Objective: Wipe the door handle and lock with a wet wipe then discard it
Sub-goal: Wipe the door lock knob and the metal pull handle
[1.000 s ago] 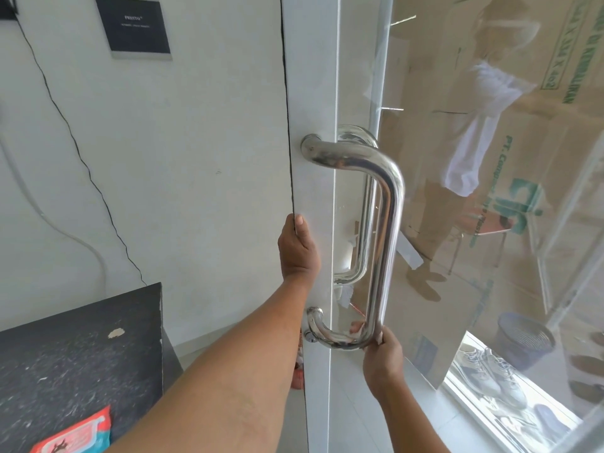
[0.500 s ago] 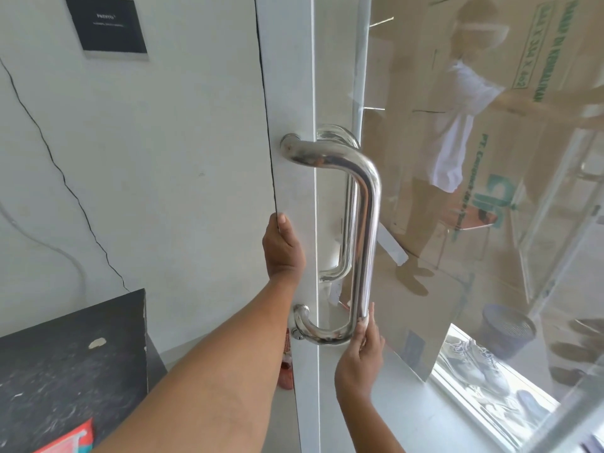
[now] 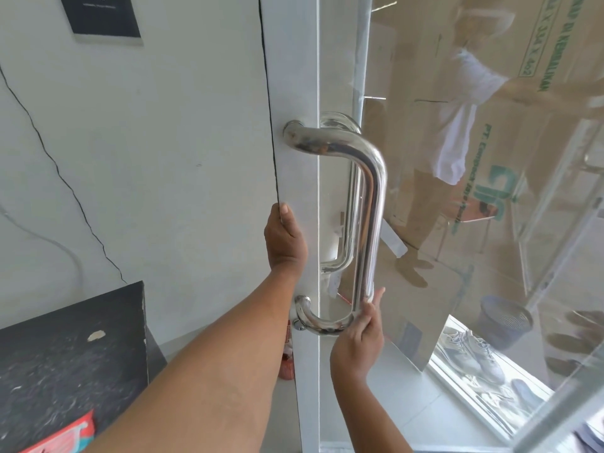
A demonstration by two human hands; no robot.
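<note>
handle [image 3: 369,204] loop open, left hand [image 3: 285,238] beside

Bright daylight, shiny glass, bent edges

Light pours in through the glass door [image 3: 490,223] to the right of the right hand [image 3: 358,341], and pale reflections cover the glass. White glints run along the metal handle [image 3: 372,204] above that hand. The wall left of the left hand [image 3: 286,241] looks evenly lit. Straight lines curve near the edges.

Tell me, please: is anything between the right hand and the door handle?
Nothing visible is. The right hand already touches the lower bend of the door handle with its fingers. No wipe can be seen in it.
</note>
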